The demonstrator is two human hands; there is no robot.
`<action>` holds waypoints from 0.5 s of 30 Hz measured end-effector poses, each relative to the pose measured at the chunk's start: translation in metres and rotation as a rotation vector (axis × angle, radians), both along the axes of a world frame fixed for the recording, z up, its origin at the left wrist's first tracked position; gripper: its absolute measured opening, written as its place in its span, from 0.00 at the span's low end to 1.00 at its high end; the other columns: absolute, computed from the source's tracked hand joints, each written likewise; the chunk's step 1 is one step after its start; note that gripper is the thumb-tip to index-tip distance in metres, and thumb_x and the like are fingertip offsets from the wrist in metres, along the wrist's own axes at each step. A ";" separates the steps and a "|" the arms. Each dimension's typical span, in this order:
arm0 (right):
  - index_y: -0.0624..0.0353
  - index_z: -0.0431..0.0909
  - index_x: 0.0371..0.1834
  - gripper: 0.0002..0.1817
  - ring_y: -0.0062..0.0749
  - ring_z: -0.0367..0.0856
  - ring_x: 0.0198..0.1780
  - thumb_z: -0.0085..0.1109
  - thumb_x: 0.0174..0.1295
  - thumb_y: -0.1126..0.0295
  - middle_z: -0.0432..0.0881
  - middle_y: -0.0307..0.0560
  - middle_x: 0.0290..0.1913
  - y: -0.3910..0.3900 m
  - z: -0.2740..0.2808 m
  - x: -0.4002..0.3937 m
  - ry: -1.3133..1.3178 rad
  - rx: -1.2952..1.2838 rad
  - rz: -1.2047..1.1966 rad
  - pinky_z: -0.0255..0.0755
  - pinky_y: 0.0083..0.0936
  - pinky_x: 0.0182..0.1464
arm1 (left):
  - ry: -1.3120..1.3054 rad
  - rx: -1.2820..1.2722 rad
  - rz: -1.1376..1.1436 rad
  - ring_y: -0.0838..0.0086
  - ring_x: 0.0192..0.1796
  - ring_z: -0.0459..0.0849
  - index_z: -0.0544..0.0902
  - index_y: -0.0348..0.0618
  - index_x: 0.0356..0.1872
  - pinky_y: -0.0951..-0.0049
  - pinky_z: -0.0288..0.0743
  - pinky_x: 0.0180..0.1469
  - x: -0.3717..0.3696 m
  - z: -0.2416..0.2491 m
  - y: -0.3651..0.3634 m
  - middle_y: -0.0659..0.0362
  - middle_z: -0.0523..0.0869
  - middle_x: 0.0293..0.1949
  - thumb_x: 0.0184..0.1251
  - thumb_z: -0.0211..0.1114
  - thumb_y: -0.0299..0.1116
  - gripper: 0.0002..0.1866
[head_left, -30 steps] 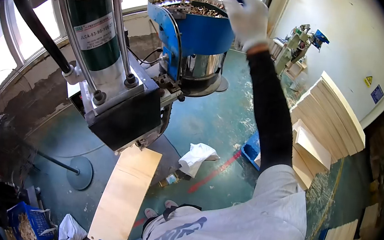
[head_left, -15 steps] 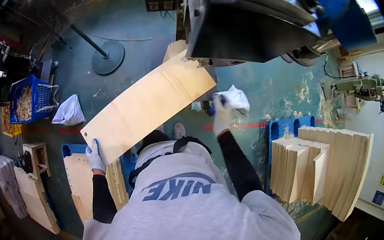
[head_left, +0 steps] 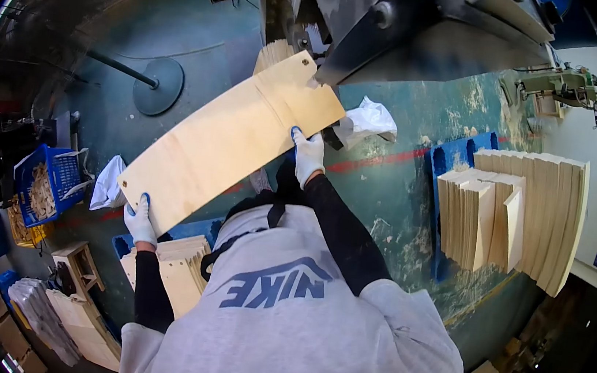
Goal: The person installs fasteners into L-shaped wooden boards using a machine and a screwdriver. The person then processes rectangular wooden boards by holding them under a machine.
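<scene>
A curved plywood panel (head_left: 210,151) lies slantwise in front of me, its far end beside the dark metal machine (head_left: 403,44). Small holes show near its far end and its near left end. My left hand (head_left: 140,222), in a white glove with blue fingertips, is closed on the near left end. Farther up, my right hand (head_left: 308,156), gloved alike, grips the edge closest to me. Both hands' fingers beneath the panel are hidden. Behind the far end, part of a stack of wood pieces (head_left: 275,53) shows.
At right, stacked curved panels (head_left: 538,214) stand on a blue pallet (head_left: 443,251). More panels (head_left: 182,269) lie beside me at lower left. A white bag (head_left: 371,118), a blue basket of scraps (head_left: 57,174) and a round stand base (head_left: 158,87) are on the floor.
My right hand has come from beside the white bag to the panel's edge and taken hold. A hole at the panel's far end, hidden before, now shows. My left hand keeps its grip.
</scene>
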State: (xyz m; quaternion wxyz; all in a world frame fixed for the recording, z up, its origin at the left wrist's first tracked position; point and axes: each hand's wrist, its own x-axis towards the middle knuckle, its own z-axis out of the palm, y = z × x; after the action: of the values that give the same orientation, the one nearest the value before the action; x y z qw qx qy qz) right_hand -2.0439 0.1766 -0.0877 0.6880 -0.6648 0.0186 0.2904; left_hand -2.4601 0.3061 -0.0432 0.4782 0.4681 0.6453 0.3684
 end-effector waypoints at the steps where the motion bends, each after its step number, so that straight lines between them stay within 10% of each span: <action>1: 0.67 0.78 0.45 0.13 0.26 0.80 0.41 0.69 0.63 0.70 0.85 0.45 0.42 0.003 -0.001 -0.002 -0.029 -0.023 0.005 0.74 0.24 0.47 | -0.004 -0.004 -0.007 0.76 0.45 0.84 0.78 0.35 0.52 0.75 0.78 0.51 0.001 0.003 0.007 0.58 0.86 0.47 0.69 0.71 0.34 0.17; 15: 0.62 0.77 0.53 0.16 0.28 0.83 0.46 0.68 0.65 0.71 0.85 0.44 0.48 0.006 0.003 -0.004 0.184 0.070 -0.055 0.77 0.27 0.50 | -0.013 0.042 -0.062 0.77 0.45 0.83 0.79 0.34 0.51 0.76 0.77 0.51 0.001 -0.008 0.037 0.58 0.86 0.47 0.69 0.71 0.33 0.17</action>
State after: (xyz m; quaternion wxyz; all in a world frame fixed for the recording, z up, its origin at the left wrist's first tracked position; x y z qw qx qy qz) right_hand -2.0477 0.1828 -0.0843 0.7140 -0.6101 0.0896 0.3316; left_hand -2.4593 0.3427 -0.0513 0.4836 0.4955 0.6196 0.3698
